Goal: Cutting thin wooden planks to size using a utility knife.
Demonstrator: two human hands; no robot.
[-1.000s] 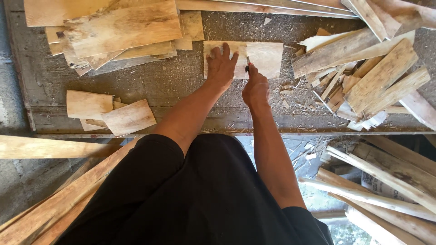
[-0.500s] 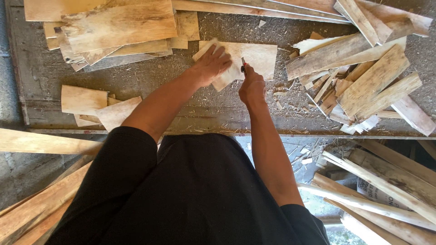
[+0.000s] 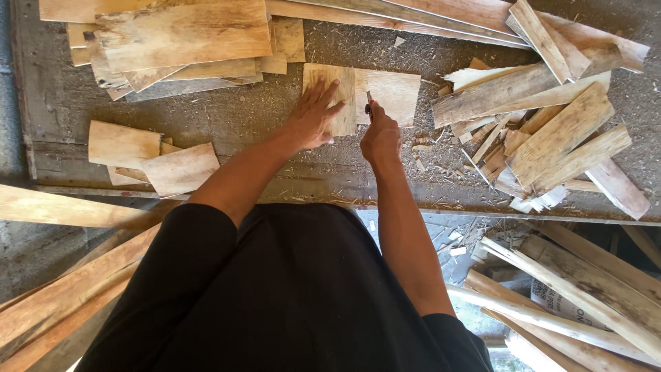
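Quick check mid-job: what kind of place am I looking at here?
Most likely a rough woodworking spot. A sawdust-strewn workbench carries stacked wood offcuts, more planks lie below, and the left hand pins a thin board while the right hand grips a small cutting tool.

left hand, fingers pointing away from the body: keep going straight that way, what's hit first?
The left hand already lies flat on the pale wood piece. Sliding on past its far edge, it would probably meet the long planks at the bench's far side.
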